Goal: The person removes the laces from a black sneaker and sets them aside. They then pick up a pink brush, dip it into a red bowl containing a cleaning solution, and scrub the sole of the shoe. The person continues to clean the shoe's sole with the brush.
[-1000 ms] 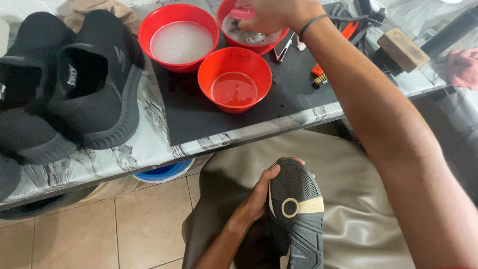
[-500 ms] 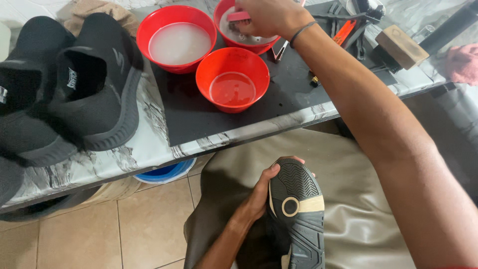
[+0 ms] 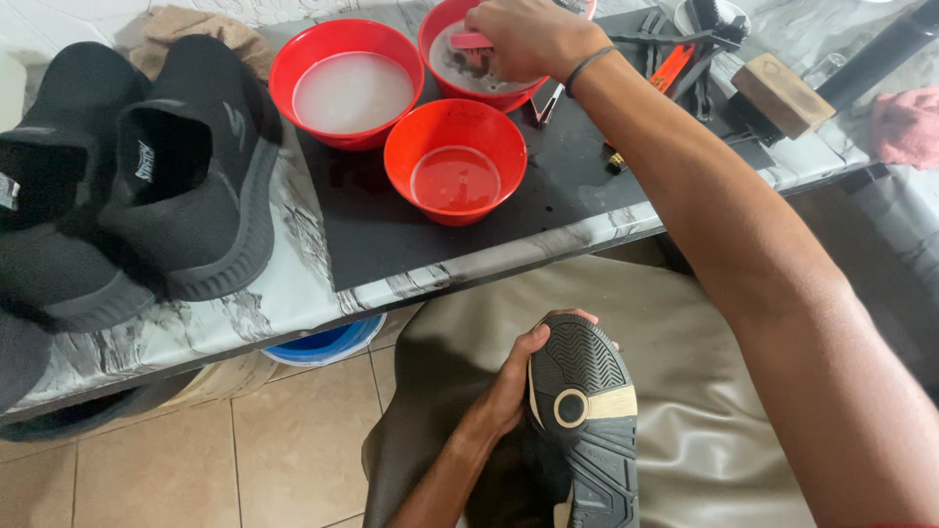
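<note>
- The right hand [image 3: 528, 37] is closed around a pink-handled brush [image 3: 471, 40], dipping it into the far red bowl [image 3: 445, 29] at the back edge of the tabletop [image 3: 293, 284]; the bristles are hidden, seemingly in the cloudy liquid.
- The left hand [image 3: 514, 381] is curled around the toe of a dark sneaker [image 3: 585, 430], held sole-up over the lap, below the tabletop's front edge.
- Wetting the brush well seems to call for a brief dip and a shake over the bowl, so that little drips on the black mat [image 3: 548, 196] on the way down to the sole.
- Keeping the sole tilted towards the person would probably let the tread grooves take the bristles squarely.
- Just beside the far bowl stand a red bowl of milky water [image 3: 347, 83] and, nearer the front edge, a red bowl with a shallow clear pool [image 3: 455, 161].
- A pair of black knit shoes [image 3: 147, 186] rests at the left end; a wooden-backed brush [image 3: 782, 93] and assorted tools lie towards the back right corner.
</note>
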